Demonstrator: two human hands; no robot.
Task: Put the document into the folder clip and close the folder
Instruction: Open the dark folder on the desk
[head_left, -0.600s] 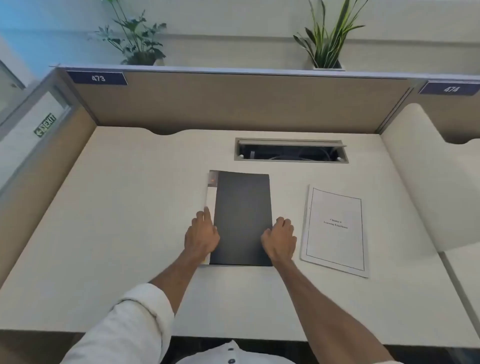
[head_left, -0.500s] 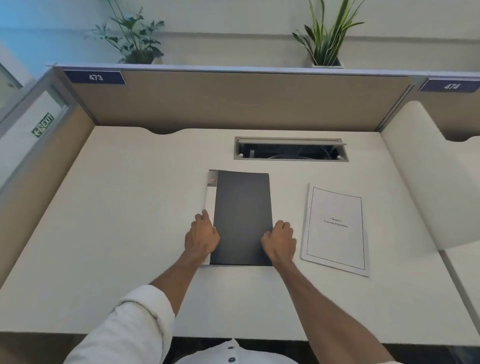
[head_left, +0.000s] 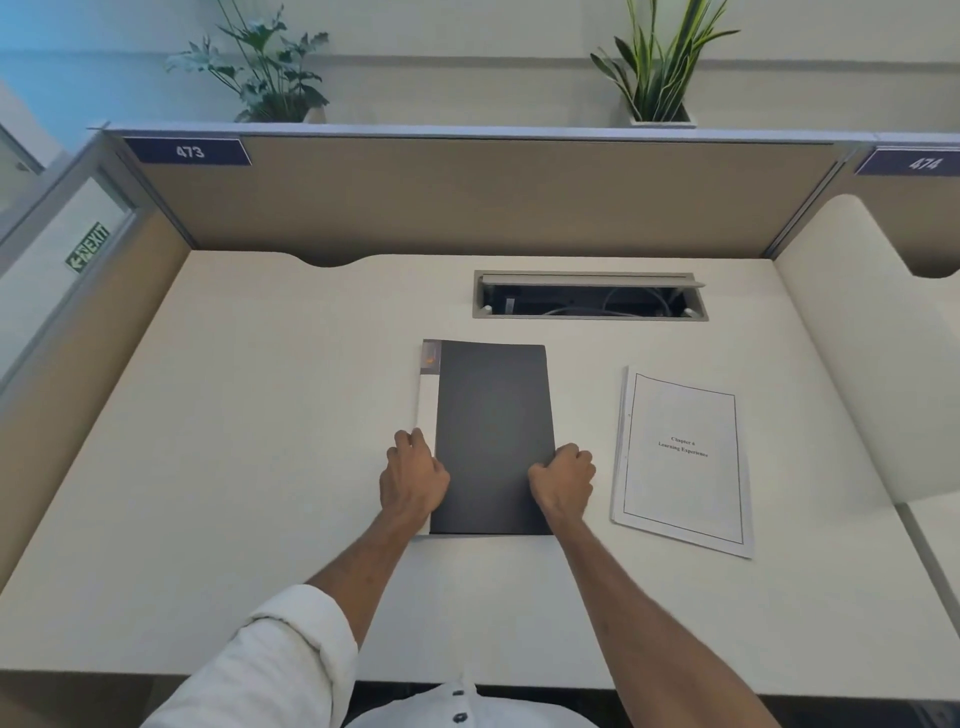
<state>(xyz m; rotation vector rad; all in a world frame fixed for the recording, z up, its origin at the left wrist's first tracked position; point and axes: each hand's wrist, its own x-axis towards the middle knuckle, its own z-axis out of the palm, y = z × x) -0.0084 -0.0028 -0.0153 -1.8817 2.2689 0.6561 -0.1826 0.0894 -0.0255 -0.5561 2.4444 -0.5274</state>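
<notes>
A closed folder (head_left: 493, 415) with a dark grey cover and a white spine strip lies flat in the middle of the desk. My left hand (head_left: 413, 478) rests on its left spine edge near the lower corner, fingers together and bent. My right hand (head_left: 563, 480) is curled at the folder's right edge, with the fingertips tucked at the cover's rim. The document (head_left: 683, 460), a thin stack of white sheets with a printed title page, lies apart on the desk to the right of the folder. The clip inside the folder is hidden.
A cable slot (head_left: 589, 296) with an open lid is set into the white desk (head_left: 260, 441) behind the folder. Beige partition walls (head_left: 467, 197) close the back and left sides. A white divider (head_left: 857, 338) bounds the right. Two plants stand above the partition.
Both hands stay at the folder's edges. The right hand's fingers look slightly more curled. The folder and the document have not moved.
</notes>
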